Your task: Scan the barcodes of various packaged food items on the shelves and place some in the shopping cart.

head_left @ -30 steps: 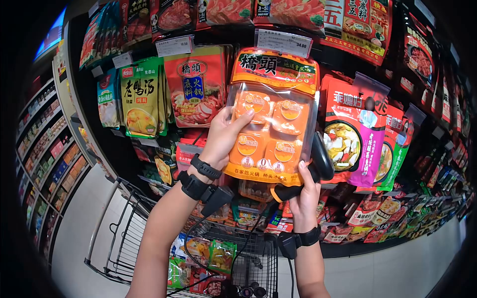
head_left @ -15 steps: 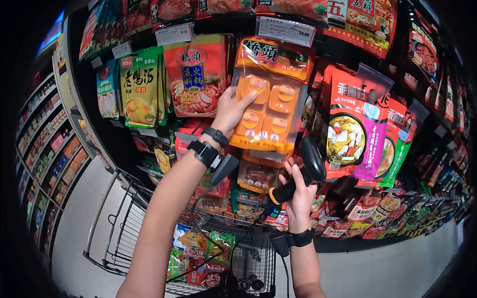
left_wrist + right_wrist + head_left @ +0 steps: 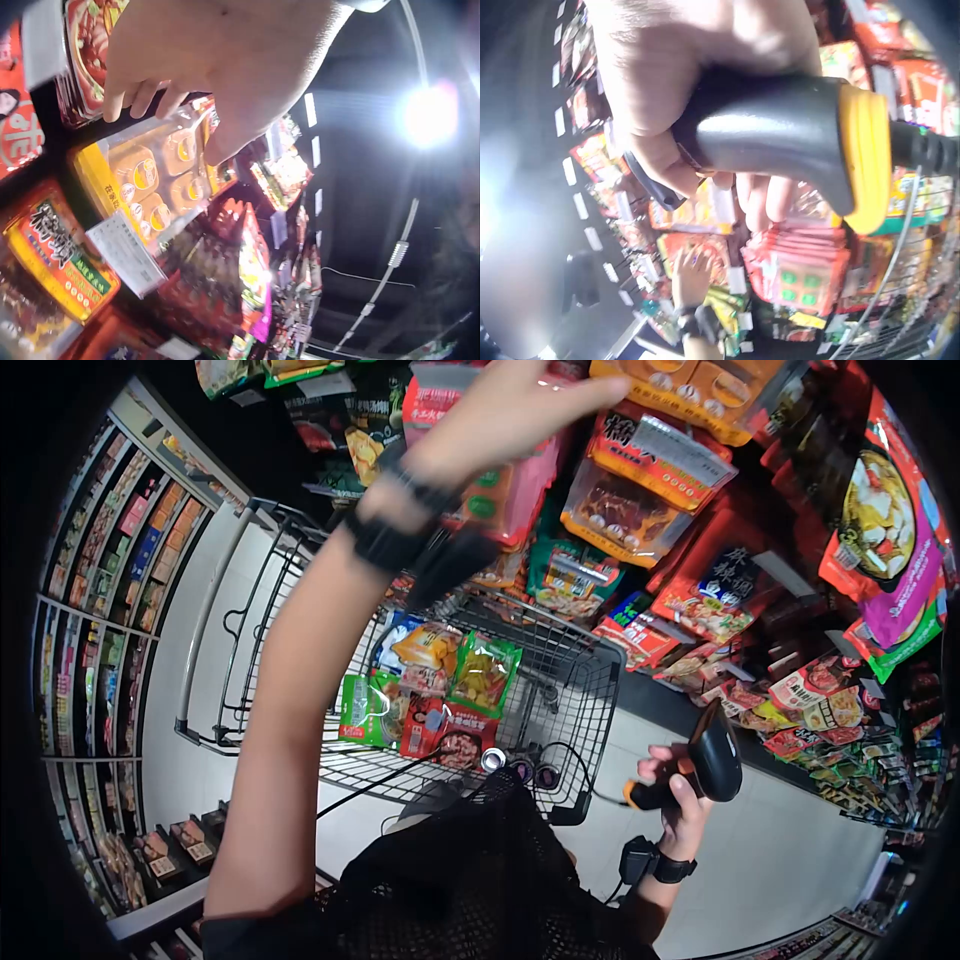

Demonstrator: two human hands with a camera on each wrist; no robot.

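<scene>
While gripping scanner (image 3: 700,765): right hand (image 3: 672,800) low.

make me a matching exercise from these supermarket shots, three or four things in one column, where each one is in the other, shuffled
Things:
1. barcode scanner
2. orange pack
3. shopping cart
4. green snack bag

Places:
A. lying inside the wire basket
B. gripped in the right hand
C. hanging on the shelf at the left hand fingertips
D. standing on the aisle floor below the shelves

Pairs: 1-B, 2-C, 3-D, 4-A
</scene>
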